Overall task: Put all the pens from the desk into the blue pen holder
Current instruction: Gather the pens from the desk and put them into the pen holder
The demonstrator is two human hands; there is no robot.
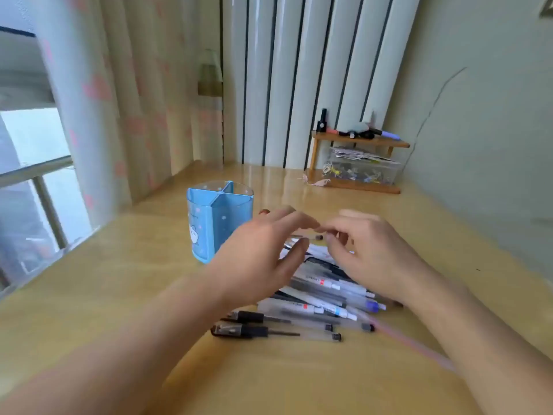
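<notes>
Pens (317,298) heaped mid-desk, mostly side by side, an easy bunch to gather. Blue pen holder (220,220) at ten o'clock from the heap, near, upright, showing no pens yet. Left hand (257,250) and right hand (371,253) above the heap, fingers loosely spread, gripping nothing, likely poised to scoop

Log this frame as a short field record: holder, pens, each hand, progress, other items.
holder: blue pen holder, upright on the desk, divided compartments, no pens visible inside
pens: pile of pens lying flat on the desk, right of the holder
left hand: over the pile, fingers relaxed, holding nothing visible
right hand: over the pile, fingers bent toward the pens; grip unclear from blur
progress: no pen placed yet
other: wooden corner shelf, clear plastic box under it
</notes>
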